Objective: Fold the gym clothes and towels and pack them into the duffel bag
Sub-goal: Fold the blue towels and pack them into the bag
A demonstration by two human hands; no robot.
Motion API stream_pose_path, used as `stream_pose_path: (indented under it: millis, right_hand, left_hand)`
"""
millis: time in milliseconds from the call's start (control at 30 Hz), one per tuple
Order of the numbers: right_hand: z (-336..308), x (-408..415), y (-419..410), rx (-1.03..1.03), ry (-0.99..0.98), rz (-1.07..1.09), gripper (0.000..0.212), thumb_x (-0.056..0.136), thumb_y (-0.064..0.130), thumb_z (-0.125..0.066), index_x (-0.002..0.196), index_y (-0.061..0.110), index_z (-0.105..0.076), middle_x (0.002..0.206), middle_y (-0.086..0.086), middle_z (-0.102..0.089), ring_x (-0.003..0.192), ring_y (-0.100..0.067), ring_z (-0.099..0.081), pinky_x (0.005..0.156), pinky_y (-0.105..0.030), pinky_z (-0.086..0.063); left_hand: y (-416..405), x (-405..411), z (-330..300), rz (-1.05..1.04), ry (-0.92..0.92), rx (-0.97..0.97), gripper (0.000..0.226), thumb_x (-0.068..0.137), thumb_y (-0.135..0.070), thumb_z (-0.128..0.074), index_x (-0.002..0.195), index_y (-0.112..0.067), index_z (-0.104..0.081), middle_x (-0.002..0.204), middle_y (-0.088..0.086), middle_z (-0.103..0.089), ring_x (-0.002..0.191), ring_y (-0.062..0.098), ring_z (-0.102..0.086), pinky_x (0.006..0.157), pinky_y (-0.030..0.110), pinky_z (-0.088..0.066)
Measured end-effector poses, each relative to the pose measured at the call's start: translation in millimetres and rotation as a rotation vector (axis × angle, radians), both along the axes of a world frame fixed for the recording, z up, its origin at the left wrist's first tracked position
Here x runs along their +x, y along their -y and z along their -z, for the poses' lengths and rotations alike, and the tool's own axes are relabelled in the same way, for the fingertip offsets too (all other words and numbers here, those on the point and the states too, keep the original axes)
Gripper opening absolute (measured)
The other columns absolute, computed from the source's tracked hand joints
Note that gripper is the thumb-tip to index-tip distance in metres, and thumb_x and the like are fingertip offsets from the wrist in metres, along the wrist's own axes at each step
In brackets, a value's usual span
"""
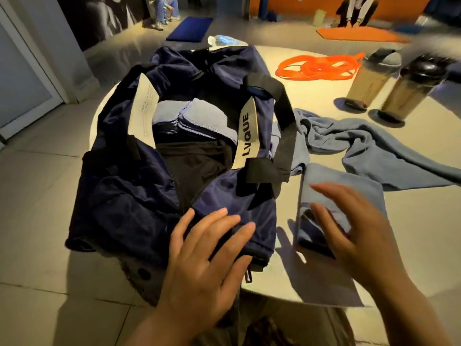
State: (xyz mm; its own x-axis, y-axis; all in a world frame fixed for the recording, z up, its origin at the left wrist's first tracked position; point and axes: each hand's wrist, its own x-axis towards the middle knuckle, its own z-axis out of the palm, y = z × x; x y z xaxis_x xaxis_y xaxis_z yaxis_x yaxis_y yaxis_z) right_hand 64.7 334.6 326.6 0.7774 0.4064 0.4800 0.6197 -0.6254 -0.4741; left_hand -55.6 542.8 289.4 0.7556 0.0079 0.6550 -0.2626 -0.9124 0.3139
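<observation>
Left hand (204, 255) flat, unclenched on duffel bag (119, 186); blurred right hand (349, 231) over folded towel (331, 186), grasp unclear.

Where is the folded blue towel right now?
In the head view the folded blue towel lies on the table, right of the duffel bag, partly under the right hand, with a crumpled towel just behind it.
</observation>
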Motion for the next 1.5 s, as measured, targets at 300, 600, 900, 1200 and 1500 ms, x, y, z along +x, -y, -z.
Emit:
stream_pose_path:
  millis: [300, 600, 900, 1200, 1500]
  right_hand:
    - [33, 31, 54, -0.378, -0.266, 0.187, 0.083, 0.08, 0.079, -0.012, 0.146, 0.033, -0.032, 0.153, 0.002, -0.032, 0.139, -0.019, -0.028, 0.115, -0.039, -0.024]
    - [9, -12, 83, -0.261, -0.459, 0.047, 0.066, 0.075, 0.062, -0.042, 0.138, 0.045, -0.035, 0.148, 0.029, -0.017, 0.129, 0.009, -0.025, 0.097, -0.004, -0.023]
    - [37, -4, 47, -0.073, -0.195, 0.12, 0.059, 0.08, 0.062, -0.05, 0.134, 0.036, -0.05, 0.108, 0.009, -0.052, 0.098, -0.009, -0.046, 0.078, -0.019, -0.039]
    - [31, -5, 72, 0.146, -0.301, 0.032, 0.071, 0.081, 0.028, -0.033, 0.14, 0.062, -0.015, 0.116, 0.036, -0.05, 0.105, 0.001, -0.056, 0.089, -0.019, -0.047]
    - [35, -13, 67, 0.279, -0.221, 0.191, 0.031, 0.089, 0.056, -0.036, 0.113, 0.048, -0.054, 0.103, 0.028, -0.057, 0.096, 0.004, -0.055, 0.076, -0.01, -0.043]
  left_hand:
    - [61, 59, -25, 0.27, -0.56, -0.227, 0.051, 0.09, -0.061, -0.041, 0.138, -0.047, -0.034, 0.151, -0.018, -0.019, 0.138, 0.008, -0.023, 0.108, 0.032, -0.034]
    - [84, 90, -19, 0.209, -0.683, -0.145, 0.056, 0.091, -0.045, -0.055, 0.14, -0.045, -0.028, 0.133, -0.011, -0.044, 0.121, 0.013, -0.042, 0.092, 0.027, -0.034]
    - [74, 105, -61, 0.253, -0.431, -0.32, 0.057, 0.082, -0.025, -0.071, 0.129, -0.044, -0.046, 0.113, -0.015, -0.057, 0.098, 0.005, -0.057, 0.084, 0.029, -0.049]
    - [83, 47, 0, 0.486, -0.392, 0.035, 0.063, 0.076, -0.023, -0.049, 0.138, -0.033, -0.043, 0.146, -0.015, -0.043, 0.135, 0.009, -0.038, 0.103, 0.045, -0.041]
    - [68, 74, -40, 0.496, -0.558, -0.333, 0.04, 0.082, -0.066, -0.045, 0.121, -0.058, -0.05, 0.132, -0.035, -0.045, 0.126, -0.009, -0.04, 0.101, 0.018, -0.034]
